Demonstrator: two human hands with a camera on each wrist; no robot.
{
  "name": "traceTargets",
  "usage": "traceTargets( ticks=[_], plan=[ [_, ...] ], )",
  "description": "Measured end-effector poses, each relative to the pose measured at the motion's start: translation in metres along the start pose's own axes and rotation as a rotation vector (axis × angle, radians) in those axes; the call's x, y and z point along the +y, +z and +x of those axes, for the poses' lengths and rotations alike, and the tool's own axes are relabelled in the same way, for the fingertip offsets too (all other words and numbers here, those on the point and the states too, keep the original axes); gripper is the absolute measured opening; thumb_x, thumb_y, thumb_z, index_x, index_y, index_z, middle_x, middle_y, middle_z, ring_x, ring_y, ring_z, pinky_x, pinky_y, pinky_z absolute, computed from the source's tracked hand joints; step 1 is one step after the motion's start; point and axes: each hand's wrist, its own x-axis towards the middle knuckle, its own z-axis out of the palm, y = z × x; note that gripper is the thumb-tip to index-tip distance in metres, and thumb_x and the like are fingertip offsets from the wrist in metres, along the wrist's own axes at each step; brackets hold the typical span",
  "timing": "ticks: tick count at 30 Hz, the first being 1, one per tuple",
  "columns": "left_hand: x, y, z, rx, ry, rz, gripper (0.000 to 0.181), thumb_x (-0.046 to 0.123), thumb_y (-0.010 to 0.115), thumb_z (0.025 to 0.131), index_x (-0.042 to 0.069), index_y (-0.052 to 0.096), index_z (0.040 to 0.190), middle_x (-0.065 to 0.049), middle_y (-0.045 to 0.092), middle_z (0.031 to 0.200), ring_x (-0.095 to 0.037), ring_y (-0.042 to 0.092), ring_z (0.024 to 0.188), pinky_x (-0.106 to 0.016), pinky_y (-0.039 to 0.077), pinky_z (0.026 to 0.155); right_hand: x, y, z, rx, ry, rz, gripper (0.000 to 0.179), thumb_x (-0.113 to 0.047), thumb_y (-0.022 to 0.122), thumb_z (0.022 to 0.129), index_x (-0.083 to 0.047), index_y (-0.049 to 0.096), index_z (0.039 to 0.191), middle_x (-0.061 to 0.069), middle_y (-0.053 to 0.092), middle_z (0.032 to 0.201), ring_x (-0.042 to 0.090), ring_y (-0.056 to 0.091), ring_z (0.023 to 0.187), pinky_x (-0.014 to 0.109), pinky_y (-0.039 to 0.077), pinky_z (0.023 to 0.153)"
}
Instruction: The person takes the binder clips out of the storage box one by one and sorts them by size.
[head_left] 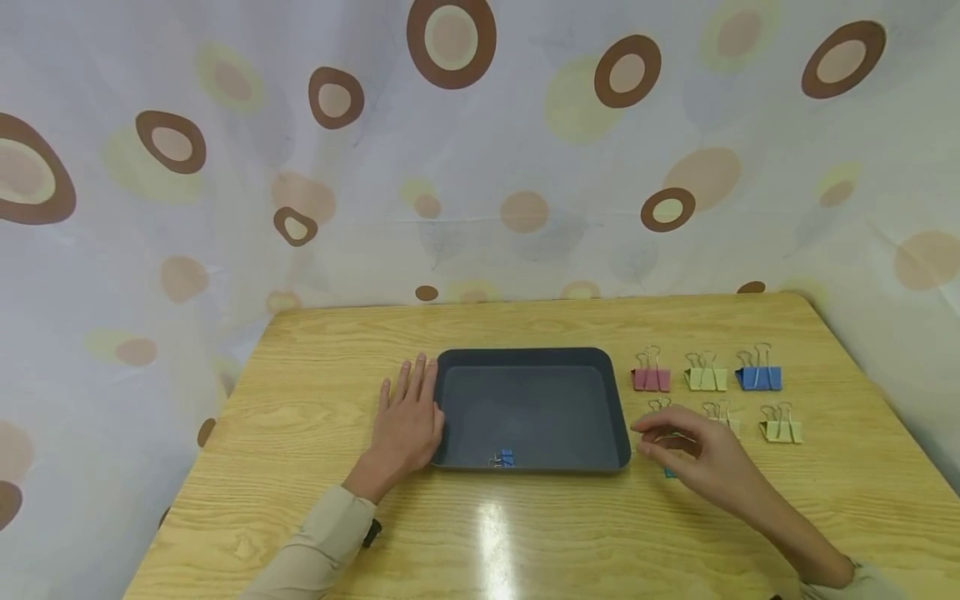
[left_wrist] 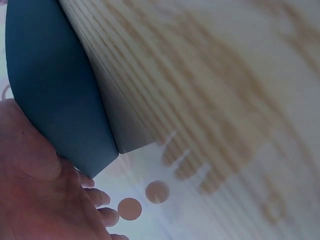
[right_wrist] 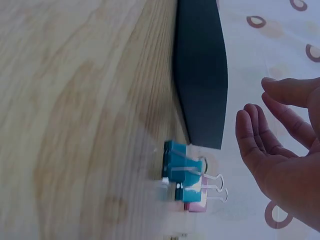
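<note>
My left hand (head_left: 405, 429) lies with straight fingers along the left side of a dark grey tray (head_left: 527, 357), touching its edge. The left wrist view shows that palm beside the tray's outer wall (left_wrist: 57, 80). A small blue binder clip (head_left: 507, 457) lies in the tray by its near edge. Just right of the tray, my right hand (head_left: 701, 450) hovers over binder clips, fingers bent and holding nothing. Below it a teal binder clip (head_left: 671, 472) is partly hidden. In the right wrist view, teal binder clips (right_wrist: 182, 167) stand near the tray's corner, apart from the fingers.
At the right stand a pink clip (head_left: 652, 380), a pale green clip (head_left: 707, 379), a blue clip (head_left: 761, 378) and a yellow clip (head_left: 782, 431). The wooden table (head_left: 315, 367) ends at a patterned cloth (head_left: 480, 192) behind.
</note>
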Motion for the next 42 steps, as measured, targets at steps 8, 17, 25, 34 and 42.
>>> traceTargets(
  ticks=[8, 17, 25, 34, 42],
  plan=[
    [0.0, 0.001, -0.001, 0.003, 0.005, -0.007, 0.062, 0.02, 0.039, 0.107, 0.001, 0.02, 0.163, -0.019, 0.018, 0.169, -0.04, 0.017, 0.155, -0.064, 0.017, 0.12, -0.008, 0.018, 0.018, -0.023, -0.046, 0.081, 0.029, 0.006, 0.074, 0.089, -0.007, 0.072, 0.115, 0.009, 0.07, 0.11, 0.015, 0.069, 0.094, 0.029, 0.06, 0.078],
    [0.0, 0.002, -0.001, 0.002, -0.001, -0.011, 0.062, 0.02, 0.039, 0.107, 0.001, 0.02, 0.163, -0.019, 0.017, 0.169, -0.04, 0.017, 0.155, -0.063, 0.017, 0.12, -0.011, 0.038, 0.039, -0.102, -0.08, 0.152, 0.026, 0.003, 0.072, 0.092, -0.007, 0.071, 0.116, 0.011, 0.068, 0.11, 0.021, 0.07, 0.093, 0.031, 0.06, 0.078],
    [0.002, 0.001, -0.001, -0.011, -0.003, -0.013, 0.063, 0.021, 0.038, 0.108, 0.002, 0.016, 0.164, -0.018, 0.015, 0.17, -0.039, 0.015, 0.155, -0.063, 0.015, 0.121, -0.004, 0.054, 0.052, -0.158, -0.076, 0.103, 0.027, -0.001, 0.074, 0.092, -0.006, 0.07, 0.118, 0.018, 0.067, 0.111, 0.022, 0.069, 0.096, 0.033, 0.06, 0.081],
    [0.002, -0.001, 0.0, -0.006, -0.003, -0.003, 0.063, 0.021, 0.039, 0.108, 0.002, 0.017, 0.164, -0.019, 0.017, 0.169, -0.039, 0.016, 0.155, -0.062, 0.016, 0.121, -0.004, 0.077, 0.066, -0.256, -0.057, 0.114, 0.031, -0.005, 0.077, 0.091, 0.0, 0.068, 0.12, 0.017, 0.067, 0.114, 0.032, 0.067, 0.098, 0.033, 0.059, 0.082],
    [0.001, 0.0, 0.0, -0.008, -0.006, -0.011, 0.063, 0.02, 0.038, 0.107, 0.002, 0.017, 0.164, -0.019, 0.017, 0.169, -0.04, 0.016, 0.155, -0.063, 0.016, 0.12, -0.006, 0.098, 0.078, -0.37, -0.051, 0.083, 0.033, 0.0, 0.077, 0.089, -0.001, 0.068, 0.121, 0.015, 0.067, 0.112, 0.032, 0.066, 0.098, 0.032, 0.059, 0.078]
  ],
)
